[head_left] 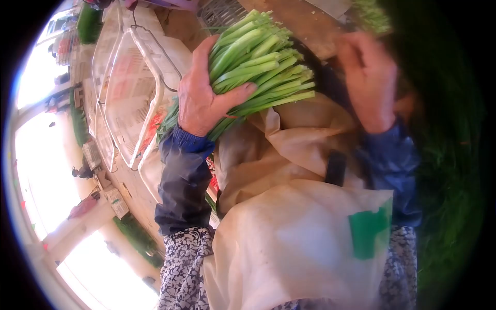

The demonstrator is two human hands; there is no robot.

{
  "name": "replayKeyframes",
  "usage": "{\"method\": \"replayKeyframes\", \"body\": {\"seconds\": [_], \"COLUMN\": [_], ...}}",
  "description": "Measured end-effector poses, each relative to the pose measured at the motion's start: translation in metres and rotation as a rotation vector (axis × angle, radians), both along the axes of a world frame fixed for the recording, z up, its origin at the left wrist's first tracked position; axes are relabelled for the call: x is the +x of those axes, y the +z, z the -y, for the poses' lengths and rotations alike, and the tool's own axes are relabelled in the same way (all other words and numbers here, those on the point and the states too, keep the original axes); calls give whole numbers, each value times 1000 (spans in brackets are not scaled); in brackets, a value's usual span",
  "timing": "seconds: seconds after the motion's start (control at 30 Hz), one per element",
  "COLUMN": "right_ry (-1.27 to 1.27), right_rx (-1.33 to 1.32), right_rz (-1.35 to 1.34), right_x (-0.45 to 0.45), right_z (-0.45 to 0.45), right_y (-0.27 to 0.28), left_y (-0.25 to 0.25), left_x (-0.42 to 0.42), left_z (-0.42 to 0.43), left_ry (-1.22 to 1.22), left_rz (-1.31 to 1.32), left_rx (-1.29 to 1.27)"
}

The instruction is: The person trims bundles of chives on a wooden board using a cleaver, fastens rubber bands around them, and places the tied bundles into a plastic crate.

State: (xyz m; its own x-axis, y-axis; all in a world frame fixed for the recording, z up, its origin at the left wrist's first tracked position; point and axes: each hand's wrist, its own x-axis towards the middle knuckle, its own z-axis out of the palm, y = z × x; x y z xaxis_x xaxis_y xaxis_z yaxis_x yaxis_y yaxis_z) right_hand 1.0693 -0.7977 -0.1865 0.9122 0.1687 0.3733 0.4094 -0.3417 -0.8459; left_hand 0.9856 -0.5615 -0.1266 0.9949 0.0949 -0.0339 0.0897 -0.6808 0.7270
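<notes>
My left hand (204, 93) is wrapped round a thick bunch of green leafy-vegetable stalks (258, 62), its thumb lying across them. The pale cut ends point up and to the right, while the thin dark leaves trail down to the left past my wrist. The bunch lies over the beige apron (305, 139) on my lap. My right hand (369, 80) is raised to the right of the bunch, apart from it. Its fingers are curled in and slightly blurred; whether anything small is between them is hidden.
White plastic baskets (132, 93) with wire handles stand at the left. A brown board (310, 31) and a grey slatted crate (222, 15) are beyond the bunch. More green stalks (372, 15) lie at the upper right, with a dark green mass (449, 206) along the right side.
</notes>
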Motion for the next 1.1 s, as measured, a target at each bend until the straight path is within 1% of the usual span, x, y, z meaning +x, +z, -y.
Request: {"method": "replayKeyframes", "body": {"seconds": [0.03, 0.1, 0.13, 0.3, 0.37, 0.4, 0.47, 0.53, 0.57, 0.63, 0.67, 0.7, 0.73, 0.77, 0.83, 0.87, 0.9, 0.97, 1.0, 1.03, 1.1], "right_ry": [1, 175, 250, 244, 231, 244, 257, 343, 348, 331, 338, 263, 188, 196, 288, 195, 200, 168, 285, 287, 346], "right_rx": [-3, -14, -35, -96, -109, -109, -112, -87, -91, -77, -87, -34, 19, 9, -320, -537, -546, -23, 137, 136, -71], "right_rz": [-2, 355, 342, 364, 391, 359, 328, 177, 180, 140, 146, 58, -29, -24, -255, -234, -235, -77, -164, -166, 284], "right_x": [-3, -8, -14, -21, -20, -20, -20, -20, -20, -21, -22, -23, -21, -15, 0, 2, 2, -3, -7, -9, -6], "right_z": [-1, -8, -15, -28, -28, -28, -27, -22, -21, -18, -17, -13, -9, 2, 30, 35, 35, 23, 12, 3, -15], "right_y": [6, 17, 17, 21, 21, 21, 18, 13, 11, 6, 2, -2, -5, -7, -10, -9, -4, 7, 21, 22, 20], "left_y": [-1, -4, -4, 6, 4, 6, 3, 1, 0, 1, 4, 4, 2, -1, -3, -1, 0, -4, -6, -6, -5], "left_x": [0, 1, 1, 3, 6, 6, 6, 6, 6, 5, 4, 4, 4, 4, 5, 6, 6, 7, 7, 7, 6], "left_z": [-1, -1, -2, 0, 2, 3, 2, 0, 0, -1, 0, 1, -1, -4, -6, -5, -4, -5, -6, -6, -7], "left_ry": [6, 8, 11, -3, 20, 27, 19, 17, 16, 24, 7, -9, 0, -18, -25, -18, -16, -14, -16, -14, -20], "left_rz": [19, 35, 32, -4, 40, 7, 23, 42, 48, 60, 55, 50, 58, 77, 98, 75, 45, 57, 68, 67, 48], "left_rx": [4, -1, 20, 141, -19, -34, -39, -45, -47, -55, 17, 86, 76, 86, 89, 88, 84, 32, -13, -13, -64]}}
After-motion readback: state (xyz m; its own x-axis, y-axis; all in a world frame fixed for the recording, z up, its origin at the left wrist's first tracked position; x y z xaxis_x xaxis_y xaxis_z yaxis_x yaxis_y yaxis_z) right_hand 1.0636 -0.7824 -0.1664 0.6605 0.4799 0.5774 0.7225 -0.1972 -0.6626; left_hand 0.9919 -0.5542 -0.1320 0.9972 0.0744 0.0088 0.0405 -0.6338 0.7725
